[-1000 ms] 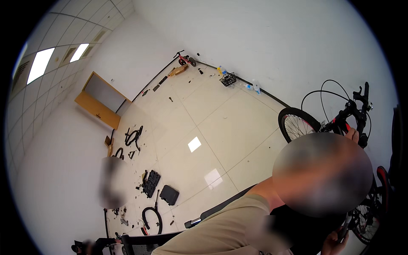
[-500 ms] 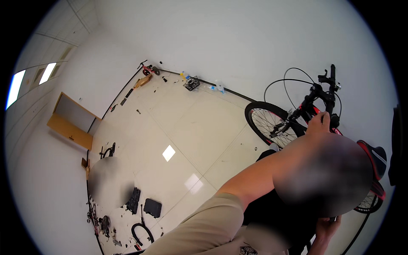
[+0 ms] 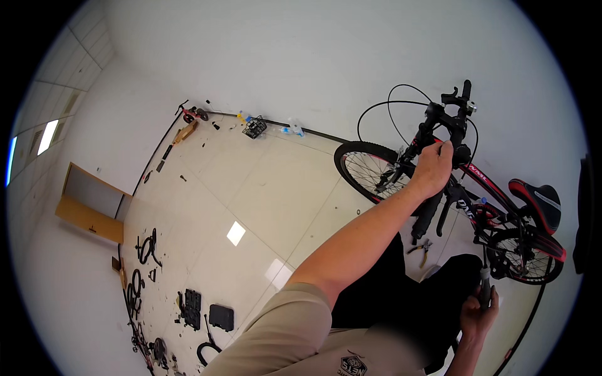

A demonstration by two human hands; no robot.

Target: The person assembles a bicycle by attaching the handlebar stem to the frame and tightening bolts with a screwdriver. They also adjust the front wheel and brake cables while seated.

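Observation:
A black and red bicycle (image 3: pixel 495 185) stands at the right against the white wall, with its front wheel (image 3: pixel 370 172) turned toward the room. My left hand (image 3: pixel 434 165) reaches across to its black handlebar (image 3: pixel 459 133), fingers closed round the bar near the stem. Low at the right, my right hand (image 3: pixel 478 318) grips a screwdriver (image 3: pixel 485 289) with a grey and black handle. Its thin shaft points up at the bicycle's lower rear part; whether the tip touches cannot be made out. The black and red saddle (image 3: pixel 538 203) is above that hand.
Pliers (image 3: pixel 423 249) lie on the tiled floor beside my knee. Further left are an open black tool case (image 3: pixel 192 308), a closed black case (image 3: pixel 221 318) and loose bicycle parts (image 3: pixel 148 247). A black basket (image 3: pixel 254 128) and plastic bottles (image 3: pixel 293 128) sit along the back wall.
The view has swung, so the room sits further left in the picture. My left hand stays on the handlebar. The screwdriver in my right hand and the pliers now show, hidden before by a blurred patch.

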